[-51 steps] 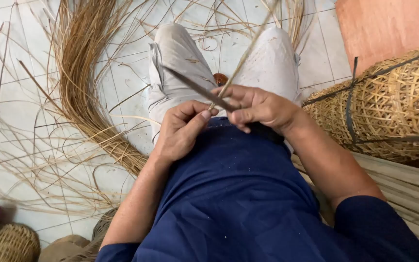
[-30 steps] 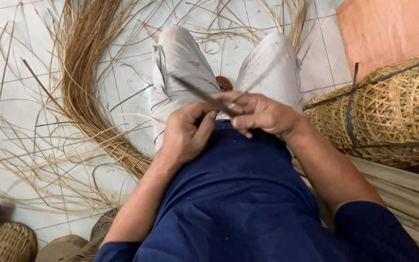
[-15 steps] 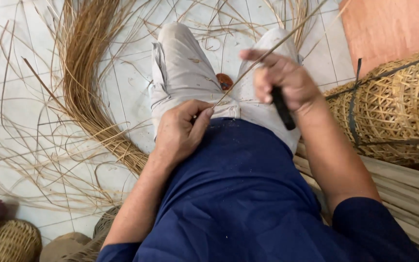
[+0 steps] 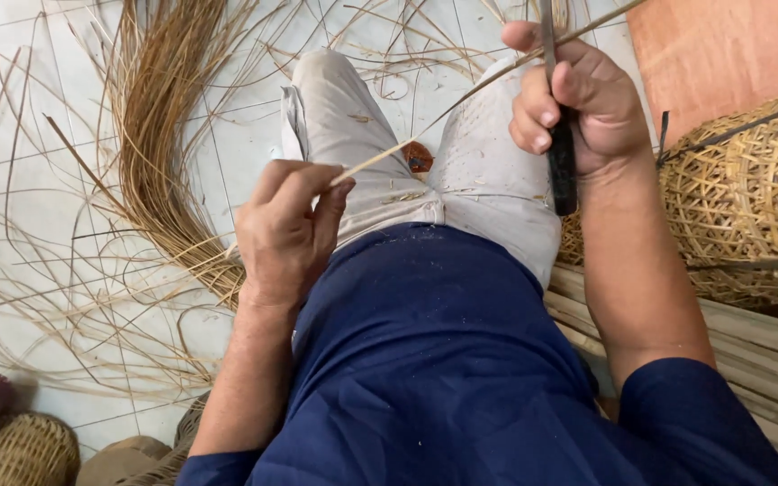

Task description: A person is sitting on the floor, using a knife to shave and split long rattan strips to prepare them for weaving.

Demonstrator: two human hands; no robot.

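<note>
My left hand pinches the near end of a thin pale cane strip over my lap. The strip runs up and to the right, across my light trousers, to my right hand. My right hand is raised above my right knee and grips a knife with a dark handle. Its blade points up and lies against the strip near the top edge of the view. Small shavings lie on my trousers.
A thick bundle of cane strips curves over the white tiled floor on the left, with loose strips scattered around it. A woven basket lies at the right, with flat slats beneath it. A small woven piece sits bottom left.
My right hand has moved up and away from my left hand, sliding the knife along the strip. My left hand has stayed over my lap, holding the strip's end.
</note>
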